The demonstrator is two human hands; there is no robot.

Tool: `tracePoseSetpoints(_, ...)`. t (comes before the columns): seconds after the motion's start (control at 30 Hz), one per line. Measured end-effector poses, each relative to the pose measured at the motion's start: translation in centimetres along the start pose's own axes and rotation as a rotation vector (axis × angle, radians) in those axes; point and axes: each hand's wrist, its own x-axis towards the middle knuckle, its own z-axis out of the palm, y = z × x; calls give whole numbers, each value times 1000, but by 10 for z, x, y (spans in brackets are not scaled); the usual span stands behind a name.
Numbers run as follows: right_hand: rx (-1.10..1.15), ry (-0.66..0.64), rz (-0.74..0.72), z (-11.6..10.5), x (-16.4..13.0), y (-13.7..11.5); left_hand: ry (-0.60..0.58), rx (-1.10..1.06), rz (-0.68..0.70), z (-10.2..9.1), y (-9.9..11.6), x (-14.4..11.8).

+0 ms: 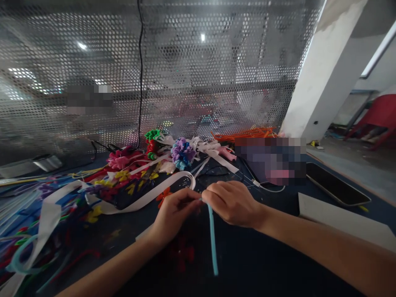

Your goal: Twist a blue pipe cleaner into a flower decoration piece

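Left hand [173,212] and right hand [232,203] met fingertip to fingertip above the dark worktop's [262,264] middle, both pinched shut on the top of a light-blue fuzzy pipe cleaner [213,243], its tail hanging free, apparently for twisting.

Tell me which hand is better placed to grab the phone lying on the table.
Probably the right hand: the phone lies on its side, while the left hand sits farther away. Both pinch the light-blue pipe cleaner.
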Motion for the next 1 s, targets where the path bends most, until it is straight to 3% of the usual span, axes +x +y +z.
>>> tracePoseSetpoints(0.2, 9, 39, -107, 11, -9, 7, -124, -29, -213, 4, -6, -1)
tracePoseSetpoints(0.37, -36, -15, -185, 17, -13, 11, -115, -109, -358, 6, -1, 4)
tracePoseSetpoints(0.63, -67, -16, -223, 19, -14, 8, -81, -332, -448, 4, 1, 7)
tracePoseSetpoints(1.0, -59, -34, -185, 20, -13, 6, -30, -214, -458, 8, -1, 5)
